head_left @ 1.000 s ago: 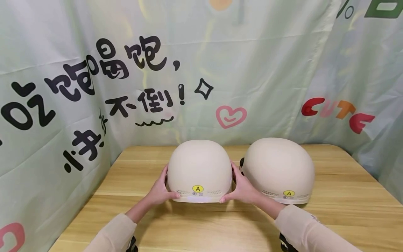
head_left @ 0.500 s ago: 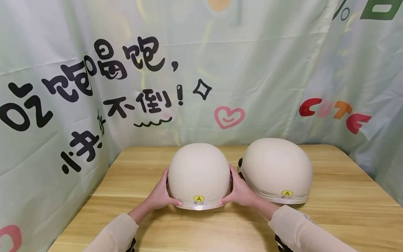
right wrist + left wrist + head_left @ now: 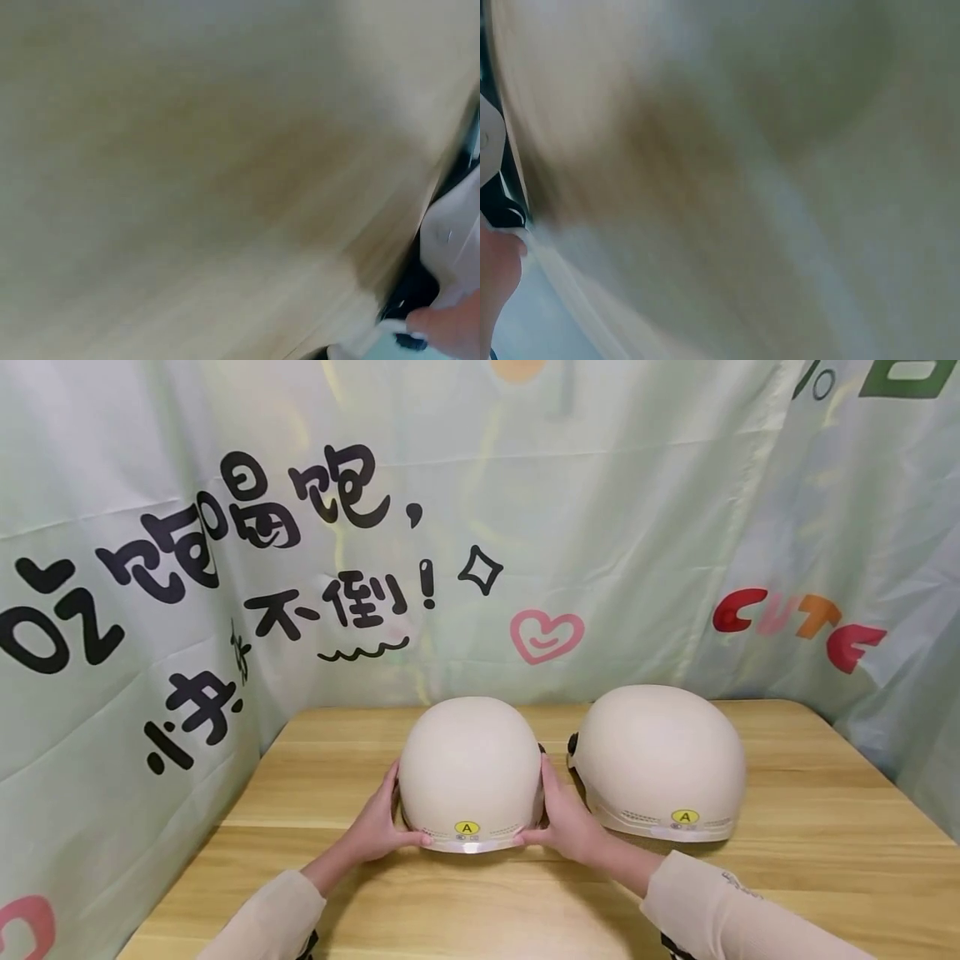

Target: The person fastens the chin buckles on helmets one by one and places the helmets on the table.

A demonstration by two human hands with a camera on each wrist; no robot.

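A cream helmet [image 3: 470, 760] with a yellow "A" sticker near its front rim is in the middle of the head view. My left hand [image 3: 377, 827] grips its left side, fingers along the shell and thumb at the front rim. On the opposite side, my right hand [image 3: 564, 822] holds it the same way. Each wrist view catches only a little: a thumb [image 3: 499, 262] by the helmet's edge [image 3: 490, 142] in the left, and a thumb [image 3: 448, 328] below the pale shell [image 3: 456, 236] in the right. The fingers' far ends are partly hidden behind the helmet.
Just right of my right hand, a second cream helmet [image 3: 663, 752] with a matching sticker sits on the wooden table [image 3: 825, 827]. A printed cloth [image 3: 637, 527] with black lettering hangs behind the table and along its sides.
The held helmet has tipped toward me, so its sticker and front rim sit lower. A dark part now shows beside my right fingertips. The second helmet stays in place.
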